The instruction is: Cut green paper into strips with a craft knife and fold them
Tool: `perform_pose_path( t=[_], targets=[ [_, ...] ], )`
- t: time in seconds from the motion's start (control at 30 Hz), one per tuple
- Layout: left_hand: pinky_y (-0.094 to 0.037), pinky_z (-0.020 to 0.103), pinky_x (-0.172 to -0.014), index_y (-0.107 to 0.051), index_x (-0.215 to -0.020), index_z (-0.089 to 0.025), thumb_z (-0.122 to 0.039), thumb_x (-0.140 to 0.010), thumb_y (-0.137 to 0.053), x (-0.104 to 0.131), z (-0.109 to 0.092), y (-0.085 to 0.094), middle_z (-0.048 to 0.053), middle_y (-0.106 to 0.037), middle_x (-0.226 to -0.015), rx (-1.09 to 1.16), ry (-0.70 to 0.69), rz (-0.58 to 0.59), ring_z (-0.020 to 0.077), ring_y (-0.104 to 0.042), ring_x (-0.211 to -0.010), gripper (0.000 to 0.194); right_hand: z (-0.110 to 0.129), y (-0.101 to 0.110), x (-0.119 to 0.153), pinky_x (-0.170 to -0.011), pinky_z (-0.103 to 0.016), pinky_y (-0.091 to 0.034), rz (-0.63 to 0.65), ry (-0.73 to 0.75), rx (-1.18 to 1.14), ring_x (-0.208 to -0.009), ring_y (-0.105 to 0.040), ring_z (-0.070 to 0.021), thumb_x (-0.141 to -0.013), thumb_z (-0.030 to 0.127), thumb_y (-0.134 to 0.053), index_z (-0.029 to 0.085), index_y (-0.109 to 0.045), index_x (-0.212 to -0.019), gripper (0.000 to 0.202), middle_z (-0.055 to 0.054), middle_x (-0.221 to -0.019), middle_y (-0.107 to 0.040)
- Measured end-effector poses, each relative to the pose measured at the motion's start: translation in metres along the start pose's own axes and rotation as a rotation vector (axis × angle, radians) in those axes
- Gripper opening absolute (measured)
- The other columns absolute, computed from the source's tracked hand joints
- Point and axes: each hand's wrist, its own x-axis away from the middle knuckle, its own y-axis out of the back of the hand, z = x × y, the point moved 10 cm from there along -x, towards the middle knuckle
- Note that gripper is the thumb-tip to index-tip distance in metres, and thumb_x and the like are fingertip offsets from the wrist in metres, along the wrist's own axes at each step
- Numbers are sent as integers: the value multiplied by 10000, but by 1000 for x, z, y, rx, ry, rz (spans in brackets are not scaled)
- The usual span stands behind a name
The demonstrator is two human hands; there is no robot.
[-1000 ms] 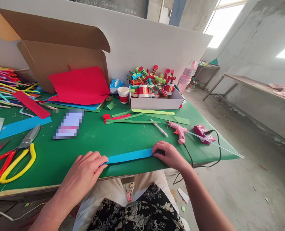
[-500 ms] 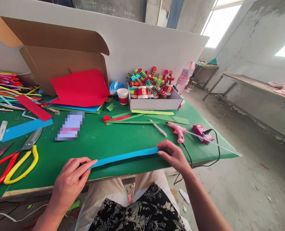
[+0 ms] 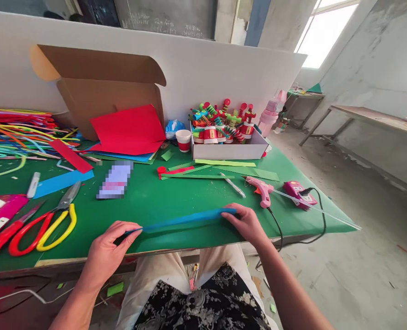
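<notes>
I can see, from the head view, a person at the green table (image 3: 176,206) with both hands on one narrow blue strip (image 3: 189,217). The strip stretches between them on the person's side of the white box (image 3: 227,152), well apart from it, turned nearly edge-on; whether its lower edge touches the table I can't tell.

The left hand (image 3: 107,247), nearer the person than the box and off to its left, is almost closed: thumb and forefinger pinch the strip's left end, the other fingers curled in. The right hand (image 3: 244,223), in front of the box's right half, is loosely curled, thumb and fingers closed around the right end, the fingertips partly hidden.

Between that hand and the box lies a white pen (image 3: 234,186); a pink glue gun (image 3: 264,192) lies in front of the box's right end. A paper cup (image 3: 183,142) stands just left of the box, and the scissors (image 3: 58,209) lie far to its left, nearer the person.
</notes>
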Motion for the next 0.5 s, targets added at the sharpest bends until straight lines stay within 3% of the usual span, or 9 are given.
perform_pose_path(
  t=[0.07, 0.13, 0.27, 0.5],
  targets=[
    [-500, 286, -648, -713, -757, -245, -604, -749, -647, 1, 18, 1, 6, -708, -693, 85, 225, 13, 199, -642, -664, 365, -8, -2, -1, -600, -272, -499, -3, -84, -98, -613, -610, -164, -891, 514, -582, 204, -646, -688, 376, -16, -661, -677],
    [-472, 282, -602, -682, -728, -225, -648, -730, -620, 3, 24, -1, 4, -679, -623, 141, 357, 28, 188, -607, -603, 427, -10, -1, -1, -520, -247, -446, -33, -125, -117, -518, -546, -138, -877, 549, -575, 207, -600, -650, 412, -1, -571, -631],
    [-402, 262, -551, -606, -700, -215, -645, -762, -566, -1, 12, 0, -26, -581, -525, 166, 371, 12, 151, -508, -527, 437, -4, 7, -1, -458, -236, -397, -134, -120, -75, -445, -483, -124, -849, 595, -582, 225, -530, -646, 425, 17, -512, -585],
    [-380, 258, -514, -498, -623, -228, -651, -779, -525, -4, 5, -3, -32, -523, -489, 201, 372, 32, 145, -468, -495, 451, 6, 11, -1, -467, -235, -387, -179, -89, 23, -425, -443, -120, -920, 610, -438, 238, -484, -619, 481, 27, -475, -531]
  ],
)
